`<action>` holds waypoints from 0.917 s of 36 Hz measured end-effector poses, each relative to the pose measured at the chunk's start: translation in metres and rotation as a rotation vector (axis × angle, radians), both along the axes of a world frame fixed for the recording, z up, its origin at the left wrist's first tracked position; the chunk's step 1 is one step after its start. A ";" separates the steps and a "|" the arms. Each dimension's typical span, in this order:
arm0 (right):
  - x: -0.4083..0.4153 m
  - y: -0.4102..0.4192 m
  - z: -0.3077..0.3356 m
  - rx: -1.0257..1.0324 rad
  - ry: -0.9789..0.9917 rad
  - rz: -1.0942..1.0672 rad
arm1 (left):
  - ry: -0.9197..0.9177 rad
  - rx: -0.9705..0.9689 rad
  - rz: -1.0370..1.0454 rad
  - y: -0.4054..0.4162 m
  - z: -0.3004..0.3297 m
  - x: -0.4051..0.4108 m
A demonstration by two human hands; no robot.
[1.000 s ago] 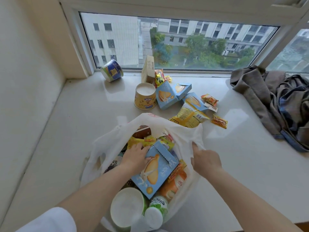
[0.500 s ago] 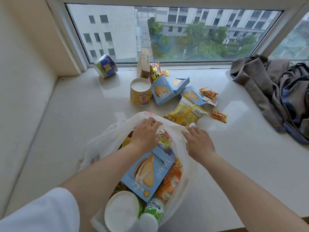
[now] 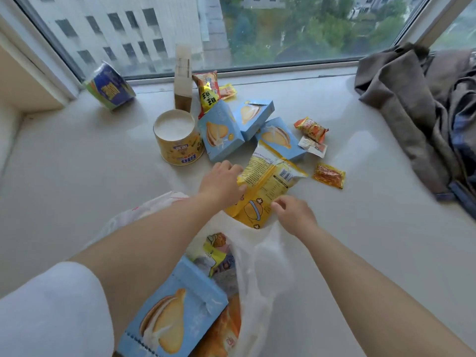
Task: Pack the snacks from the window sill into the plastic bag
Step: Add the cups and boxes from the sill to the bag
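Note:
The white plastic bag (image 3: 260,266) lies open on the sill in front of me, with a blue biscuit box (image 3: 175,315) and other packets inside. A yellow snack pouch (image 3: 265,181) lies just beyond the bag's mouth. My left hand (image 3: 221,184) grips its left edge, thumb on top. My right hand (image 3: 293,215) touches the pouch's near end with curled fingers. Farther back sit three blue boxes (image 3: 221,132), a yellow tub (image 3: 177,140), a blue tub (image 3: 109,86) on its side, a tall carton (image 3: 183,76), a red-yellow packet (image 3: 207,91) and small sachets (image 3: 328,175).
A heap of grey-brown clothing (image 3: 425,109) covers the sill at the right. The window glass (image 3: 231,29) closes off the back and a wall corner (image 3: 23,81) the left. Bare white sill (image 3: 360,240) stretches to the right of the bag.
Both hands left the bag's rim and reached forward onto the yellow pouch. My view moved closer to the snacks.

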State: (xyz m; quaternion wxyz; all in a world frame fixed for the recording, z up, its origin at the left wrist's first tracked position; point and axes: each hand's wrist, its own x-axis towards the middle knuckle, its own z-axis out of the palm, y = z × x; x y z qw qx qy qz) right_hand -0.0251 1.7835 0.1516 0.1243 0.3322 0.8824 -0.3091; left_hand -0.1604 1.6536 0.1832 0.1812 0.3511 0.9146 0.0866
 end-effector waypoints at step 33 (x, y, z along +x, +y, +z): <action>-0.048 0.192 -0.121 0.716 0.553 -0.033 | -0.505 -0.085 0.499 0.129 -0.111 -0.059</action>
